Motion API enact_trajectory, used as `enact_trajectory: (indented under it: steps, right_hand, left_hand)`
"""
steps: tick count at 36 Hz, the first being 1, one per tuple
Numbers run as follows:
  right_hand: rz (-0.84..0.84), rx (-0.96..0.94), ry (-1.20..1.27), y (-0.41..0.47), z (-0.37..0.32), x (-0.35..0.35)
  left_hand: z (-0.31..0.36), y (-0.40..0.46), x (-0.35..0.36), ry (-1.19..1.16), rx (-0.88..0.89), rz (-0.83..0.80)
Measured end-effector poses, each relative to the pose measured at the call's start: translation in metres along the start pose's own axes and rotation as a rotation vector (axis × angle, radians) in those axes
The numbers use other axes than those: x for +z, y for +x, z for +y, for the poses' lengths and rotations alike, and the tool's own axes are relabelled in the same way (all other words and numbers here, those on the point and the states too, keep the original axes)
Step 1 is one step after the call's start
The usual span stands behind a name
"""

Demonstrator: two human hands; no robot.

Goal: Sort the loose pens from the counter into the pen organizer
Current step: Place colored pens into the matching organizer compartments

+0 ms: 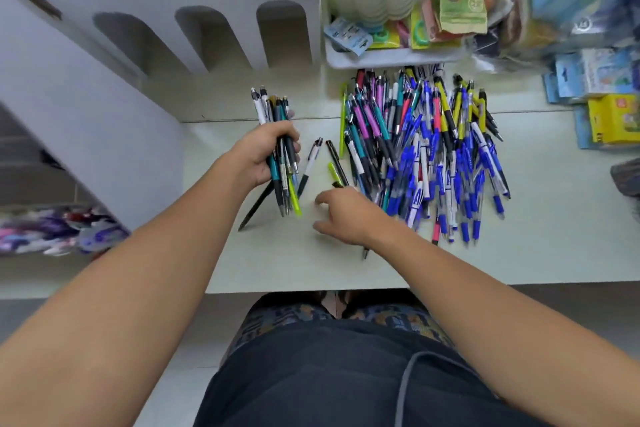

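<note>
A big heap of loose pens [426,156], mostly blue, pink, teal and yellow, lies on the pale counter [554,211] at the right. My left hand [268,152] is shut on a bundle of pens [280,135] held upright left of the heap. My right hand [346,215] hovers low over the counter with fingers curled and spread, nothing clearly in it. A white-and-black pen [310,166], a black pen [336,159] and a yellow-green pen [335,174] lie between my hands. The white pen organizer [207,38] with arched slots stands behind, its slots looking empty.
A white tray [391,59] of packaged goods stands behind the heap. Blue and yellow packets [609,114] lie at the far right. The counter's front edge [346,288] runs just above my legs. Colourful goods [59,232] sit on a lower shelf at the left.
</note>
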State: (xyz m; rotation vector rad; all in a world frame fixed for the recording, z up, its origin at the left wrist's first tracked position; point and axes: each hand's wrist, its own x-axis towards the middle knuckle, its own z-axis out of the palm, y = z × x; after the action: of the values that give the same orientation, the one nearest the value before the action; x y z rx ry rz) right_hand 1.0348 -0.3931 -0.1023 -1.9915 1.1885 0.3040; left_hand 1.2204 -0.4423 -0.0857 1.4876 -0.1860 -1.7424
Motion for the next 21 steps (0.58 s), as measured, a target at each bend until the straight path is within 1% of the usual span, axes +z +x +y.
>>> enact_trajectory:
  steps: [2,4,5,7,8,9,12,14,15,17,19,21]
  right_hand:
    - [0.108,0.134,-0.043,0.008,0.008,0.004]
    - [0.246,0.223,-0.002,0.013,0.013,-0.004]
    - [0.310,0.220,0.044,0.014,0.012,-0.010]
    - [0.390,0.113,0.069,0.012,0.002,-0.021]
    - [0.376,0.026,0.026,0.012,-0.006,-0.025]
    - [0.321,-0.071,-0.025,0.012,-0.016,-0.027]
    - [0.058,-0.278,-0.112,0.021,-0.042,-0.015]
    - [-0.072,-0.338,-0.208,0.032,-0.055,0.001]
    - [-0.120,-0.337,-0.255,0.037,-0.061,0.009]
    - [-0.172,-0.284,-0.253,0.044,-0.071,0.024]
    - [-0.120,-0.193,-0.197,0.048,-0.078,0.033]
    - [0.000,-0.107,-0.218,0.050,-0.075,0.035]
  left_hand:
    - [0.004,-0.008,-0.007,-0.096,0.034,0.043]
    - [0.009,-0.017,-0.011,-0.164,0.072,0.070]
    - [0.012,-0.022,-0.011,-0.200,0.097,0.074]
    - [0.021,-0.033,-0.009,-0.231,0.161,0.092]
    - [0.027,-0.039,-0.009,-0.196,0.209,0.118]
    - [0.034,-0.045,-0.010,-0.119,0.268,0.158]
    - [0.052,-0.071,-0.019,0.287,0.439,0.266]
    - [0.058,-0.088,-0.027,0.502,0.478,0.299]
    - [0.059,-0.095,-0.031,0.566,0.480,0.310]
    - [0.058,-0.106,-0.039,0.616,0.465,0.335]
    - [0.051,-0.112,-0.047,0.601,0.427,0.368]
    - [0.043,-0.116,-0.052,0.566,0.369,0.399]
